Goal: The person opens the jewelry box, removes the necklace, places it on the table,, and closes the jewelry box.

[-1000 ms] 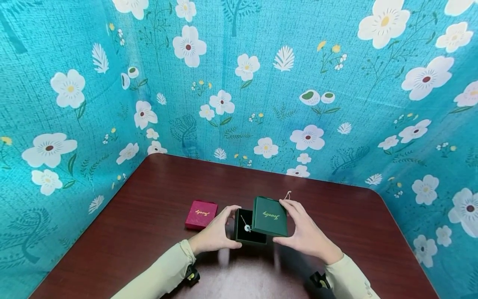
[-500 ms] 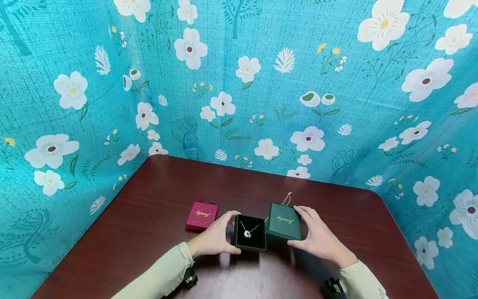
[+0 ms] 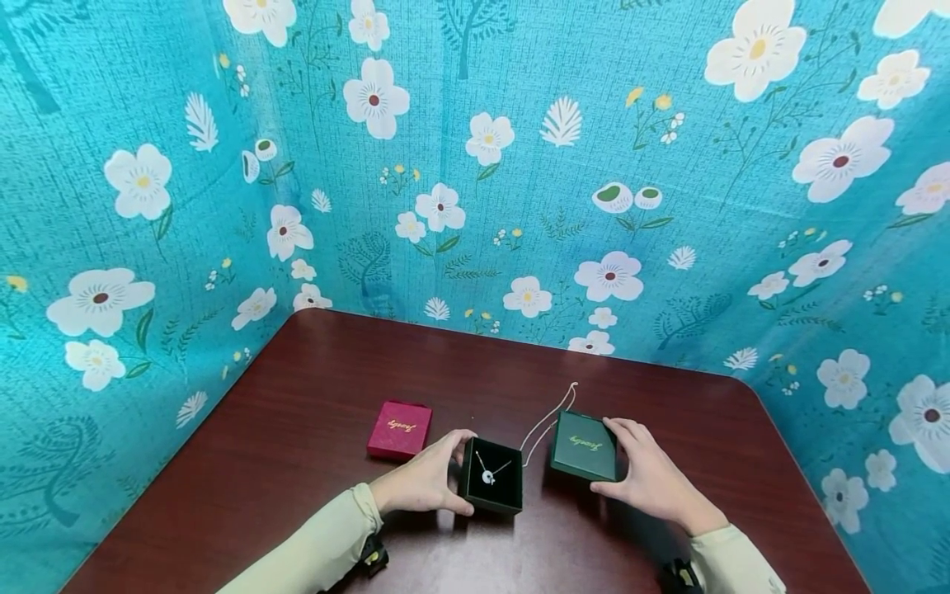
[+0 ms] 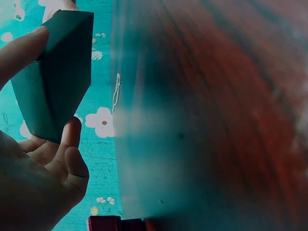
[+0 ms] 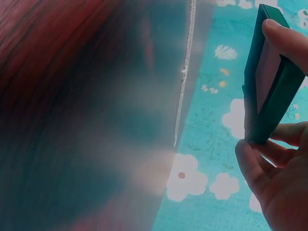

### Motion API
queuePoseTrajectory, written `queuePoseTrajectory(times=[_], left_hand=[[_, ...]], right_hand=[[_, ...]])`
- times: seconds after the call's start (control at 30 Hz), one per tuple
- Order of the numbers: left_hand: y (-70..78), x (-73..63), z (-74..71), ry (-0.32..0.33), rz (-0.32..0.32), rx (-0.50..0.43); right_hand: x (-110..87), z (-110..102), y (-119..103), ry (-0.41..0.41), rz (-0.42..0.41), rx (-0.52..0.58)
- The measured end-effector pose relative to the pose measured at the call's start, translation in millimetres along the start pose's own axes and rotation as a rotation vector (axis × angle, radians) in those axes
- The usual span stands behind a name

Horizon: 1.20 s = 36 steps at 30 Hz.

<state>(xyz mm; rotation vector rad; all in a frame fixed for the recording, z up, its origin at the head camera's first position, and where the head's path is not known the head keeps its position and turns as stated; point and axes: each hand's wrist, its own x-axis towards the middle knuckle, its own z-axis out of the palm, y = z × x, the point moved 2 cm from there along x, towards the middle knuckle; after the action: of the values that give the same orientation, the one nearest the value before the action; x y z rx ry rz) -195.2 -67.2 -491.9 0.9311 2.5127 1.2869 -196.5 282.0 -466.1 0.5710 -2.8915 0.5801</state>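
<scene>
My left hand [image 3: 426, 480] grips the green jewelry box base [image 3: 493, 505] by its left side, thumb at the near edge and fingers at the far edge. Inside, a necklace [image 3: 488, 477] with a round pale pendant lies on black lining. To the right, my right hand [image 3: 653, 474] holds the green lid [image 3: 585, 445], gold lettering facing up, between thumb and fingers. Lid and base are apart. The right wrist view shows the hollow underside of the lid [image 5: 267, 77]. In the left wrist view the base [image 4: 65, 72] appears raised above the table.
A crimson box [image 3: 399, 429] with gold lettering lies on the dark wood table [image 3: 334, 371], left of the green base. A thin pale cord [image 3: 545, 419] lies between base and lid, reaching toward the back. Blue floral cloth [image 3: 475, 231] hangs behind the table.
The lid has been lifted off the base and carried right and nearer, uncovering the necklace and more of the cord. The base has shifted slightly nearer. The crimson box stays put.
</scene>
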Motion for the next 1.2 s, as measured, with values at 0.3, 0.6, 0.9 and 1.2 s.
queuePoseTrajectory(times=[0.3, 0.6, 0.9, 1.2], left_hand=[[-1.7, -2.5, 1.4, -0.034, -0.049, 0.066], [-3.0, -4.1, 1.8, -0.047, -0.065, 0.101], [-3.6, -5.0, 1.8, -0.072, -0.079, 0.102], [-1.1, -5.2, 0.7, -0.086, -0.079, 0.095]], right_hand=[[-4.7, 0.5, 18.2, -0.028, 0.037, -0.018], [-8.5, 2.8, 33.5, -0.059, 0.045, -0.018], [-9.1, -0.2, 46.8, -0.083, 0.074, -0.026], [-10.3, -2.0, 56.4, -0.119, 0.096, -0.026]])
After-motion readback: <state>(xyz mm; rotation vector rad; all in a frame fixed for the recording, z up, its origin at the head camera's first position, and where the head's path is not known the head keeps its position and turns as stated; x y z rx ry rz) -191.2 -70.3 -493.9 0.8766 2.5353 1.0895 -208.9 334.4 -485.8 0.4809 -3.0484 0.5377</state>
